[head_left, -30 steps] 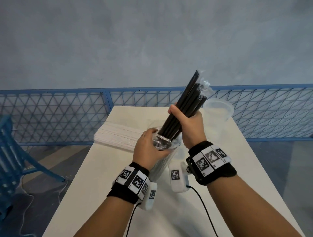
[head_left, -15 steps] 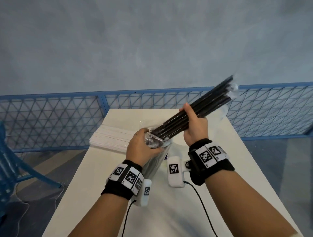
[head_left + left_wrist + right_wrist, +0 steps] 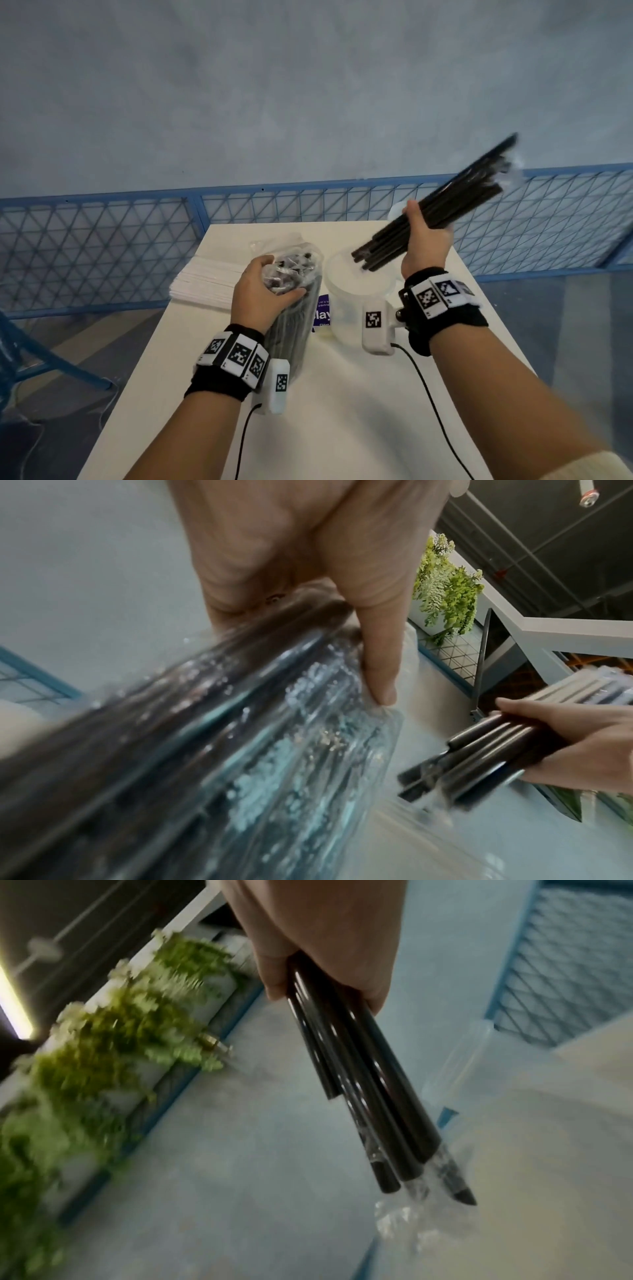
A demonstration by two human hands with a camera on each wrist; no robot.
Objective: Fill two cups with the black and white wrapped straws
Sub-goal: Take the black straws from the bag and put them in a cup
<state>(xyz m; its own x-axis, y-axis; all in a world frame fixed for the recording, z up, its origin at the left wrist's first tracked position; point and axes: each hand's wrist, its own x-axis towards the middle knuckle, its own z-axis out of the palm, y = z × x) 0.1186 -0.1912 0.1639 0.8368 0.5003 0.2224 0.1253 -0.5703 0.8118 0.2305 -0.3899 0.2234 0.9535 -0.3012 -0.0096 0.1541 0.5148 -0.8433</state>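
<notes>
My right hand [image 3: 423, 236] grips a bundle of black wrapped straws [image 3: 459, 202], tilted, its lower ends over the mouth of a clear plastic cup [image 3: 346, 291] on the white table [image 3: 342, 411]. The same bundle [image 3: 369, 1085] shows in the right wrist view, and the straws [image 3: 472, 756] appear at the right of the left wrist view. My left hand [image 3: 263, 294] holds the top of a clear plastic bag of black straws [image 3: 294, 325] standing upright on the table. A second clear cup [image 3: 397, 212] peeks out behind my right hand. White wrapped straws [image 3: 205, 284] lie stacked at the table's left.
A blue mesh fence [image 3: 102, 246] runs behind the table, with a grey wall above. A blue chair [image 3: 20, 359] stands at the left on the floor. A purple label [image 3: 322, 313] lies between bag and cup. Cables trail from both wrist cameras across the table.
My right hand has pulled the black bundle out of the bag and swung it right, over the near cup. The left hand stays on the bag.
</notes>
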